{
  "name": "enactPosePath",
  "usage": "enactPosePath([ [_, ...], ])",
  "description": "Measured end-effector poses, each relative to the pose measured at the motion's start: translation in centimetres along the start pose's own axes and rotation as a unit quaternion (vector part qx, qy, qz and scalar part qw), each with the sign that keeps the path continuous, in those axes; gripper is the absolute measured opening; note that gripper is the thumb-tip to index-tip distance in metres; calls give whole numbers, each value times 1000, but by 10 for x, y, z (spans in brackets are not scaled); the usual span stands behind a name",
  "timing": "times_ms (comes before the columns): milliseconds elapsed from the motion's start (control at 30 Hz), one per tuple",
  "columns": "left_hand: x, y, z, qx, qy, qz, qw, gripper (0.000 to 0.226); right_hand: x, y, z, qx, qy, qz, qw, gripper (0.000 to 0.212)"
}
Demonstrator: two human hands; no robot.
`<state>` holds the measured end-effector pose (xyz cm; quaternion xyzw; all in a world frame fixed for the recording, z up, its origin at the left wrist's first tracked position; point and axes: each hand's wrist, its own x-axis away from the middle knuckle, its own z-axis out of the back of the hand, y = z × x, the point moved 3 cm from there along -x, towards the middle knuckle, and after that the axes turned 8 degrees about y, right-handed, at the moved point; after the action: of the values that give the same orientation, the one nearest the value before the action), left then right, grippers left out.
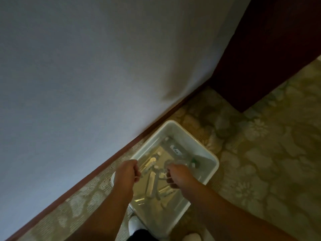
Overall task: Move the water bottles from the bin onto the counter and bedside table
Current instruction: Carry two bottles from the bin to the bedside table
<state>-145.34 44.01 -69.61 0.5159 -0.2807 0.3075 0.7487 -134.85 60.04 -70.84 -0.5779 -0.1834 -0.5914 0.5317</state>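
Head view: both hands down in white bin point(211, 154) on carpet, left hand point(127, 172) and right hand point(178, 176) each curled around clear water bottles point(152, 184), likely for lifting out together.

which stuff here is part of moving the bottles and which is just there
Part of the job: bin, water bottles lying in it, left hand, right hand.

Just there: patterned carpet, white wall, baseboard, dark wooden furniture, white shoes.
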Motion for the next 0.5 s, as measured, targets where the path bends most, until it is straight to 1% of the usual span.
enactPosePath([
  [100, -27, -43, -21, -57, -28, 9, 998, 17, -37, 51, -9, -75, 22, -82, 994, 19],
  [133, -40, -57, -28, -85, -43, 1, 995, 16, -49, 66, -14, -90, 33, -93, 991, 19],
  [167, -56, -69, -37, -110, -58, -14, 992, 17, -64, 79, -22, -95, 34, -94, 990, 18],
  [233, -94, -95, -54, -192, -78, -58, 977, 20, -96, 101, -41, -66, 31, -77, 994, 24],
  [267, -115, -109, -63, -245, -81, -79, 963, 22, -113, 113, -51, -52, 34, -65, 996, 25],
  [300, -137, -120, -71, -299, -80, -100, 945, 21, -130, 123, -63, -51, 35, -58, 996, 21],
  [333, -159, -134, -79, -358, -81, -120, 923, 16, -150, 136, -78, -41, 36, -52, 997, 16],
  [367, -180, -148, -83, -414, -77, -146, 895, 15, -169, 149, -96, -8, 38, -42, 998, 20],
  [433, -223, -171, -90, -491, -80, -207, 843, 35, -206, 170, -138, 61, 58, -13, 996, 41],
  [500, -260, -191, -100, -515, -77, -258, 814, 40, -239, 183, -175, 105, 84, 16, 991, 53],
])
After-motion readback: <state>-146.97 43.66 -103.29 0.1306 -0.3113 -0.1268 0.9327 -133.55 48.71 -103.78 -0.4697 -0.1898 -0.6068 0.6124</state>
